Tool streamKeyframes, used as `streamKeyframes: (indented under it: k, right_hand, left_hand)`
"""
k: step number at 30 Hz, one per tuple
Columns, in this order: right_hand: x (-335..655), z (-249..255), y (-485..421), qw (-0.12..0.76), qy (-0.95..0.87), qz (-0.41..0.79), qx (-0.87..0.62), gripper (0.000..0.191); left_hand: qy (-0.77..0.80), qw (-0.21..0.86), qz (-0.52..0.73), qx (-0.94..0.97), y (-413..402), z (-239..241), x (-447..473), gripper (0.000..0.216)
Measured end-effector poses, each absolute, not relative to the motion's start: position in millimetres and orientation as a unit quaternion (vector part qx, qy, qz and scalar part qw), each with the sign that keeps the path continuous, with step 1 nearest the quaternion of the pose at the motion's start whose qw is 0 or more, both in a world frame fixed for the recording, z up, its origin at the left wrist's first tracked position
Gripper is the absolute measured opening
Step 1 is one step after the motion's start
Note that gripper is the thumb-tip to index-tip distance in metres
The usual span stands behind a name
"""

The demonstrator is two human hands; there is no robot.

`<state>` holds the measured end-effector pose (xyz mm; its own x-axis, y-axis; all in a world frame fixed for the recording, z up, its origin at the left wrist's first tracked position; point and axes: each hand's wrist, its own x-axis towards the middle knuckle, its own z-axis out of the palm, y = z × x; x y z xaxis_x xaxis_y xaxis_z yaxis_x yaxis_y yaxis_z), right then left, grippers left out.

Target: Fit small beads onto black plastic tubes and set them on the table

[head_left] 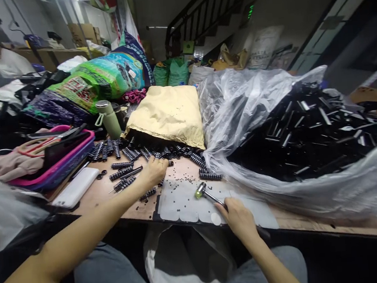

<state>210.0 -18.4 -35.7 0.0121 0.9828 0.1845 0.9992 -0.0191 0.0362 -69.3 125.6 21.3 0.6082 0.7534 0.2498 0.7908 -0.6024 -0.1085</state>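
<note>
My right hand (239, 216) is closed around the handle of a small hammer (209, 194), whose yellowish tip rests on or just above a white sheet (180, 199). My left hand (156, 168) reaches over to a heap of black ribbed cylinders with pale bands (119, 165). Its fingers are curled together among them, and what they grip is hidden. Thin metal pins (113, 190) stick out of some cylinders left of that hand. Tiny black bits are scattered over the sheet, beside a white disc (216, 219) at its front edge.
A clear plastic bag (239, 123) of black tubes fills the right side. At the back lies a cream-coloured sack (169, 112). On the left are a green bottle (108, 120), a pink-rimmed basket (91, 137) with scissors, and a white phone-like slab (76, 186). An open white sack hangs below the table edge.
</note>
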Motion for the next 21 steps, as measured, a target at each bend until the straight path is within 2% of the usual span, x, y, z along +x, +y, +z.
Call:
streamKeyframes:
  k: [5,10,12,17,19,21]
  right_hand:
    - [235,-1,25,0.117,-0.662,-0.103,-0.734,0.042]
    - [286,33,84,0.121,-0.564,-0.075,-0.813,0.061]
    - [300,34,97,0.118,-0.546,-0.035,-0.828,0.058]
    - [303,22,100,0.131,-0.532,0.041,-0.835,0.045]
    - [298,22,97,0.132,-0.529,0.057,-0.836,0.039]
    - [295,27,94,0.171,-0.526,0.077,-0.830,0.033]
  left_hand:
    - [-0.368,0.088,-0.078,-0.922,69,-13,-7,0.029]
    - [-0.473,0.073,-0.116,-0.871,48,-36,-12,0.032]
    - [-0.495,0.019,-0.167,-0.853,43,-36,-25,0.030]
    - [-0.487,-0.185,-0.385,-0.762,33,-21,-45,0.019]
    - [-0.493,-0.232,-0.426,-0.723,32,-15,-42,0.020]
    - [-0.495,-0.276,-0.440,-0.696,32,-13,-34,0.022]
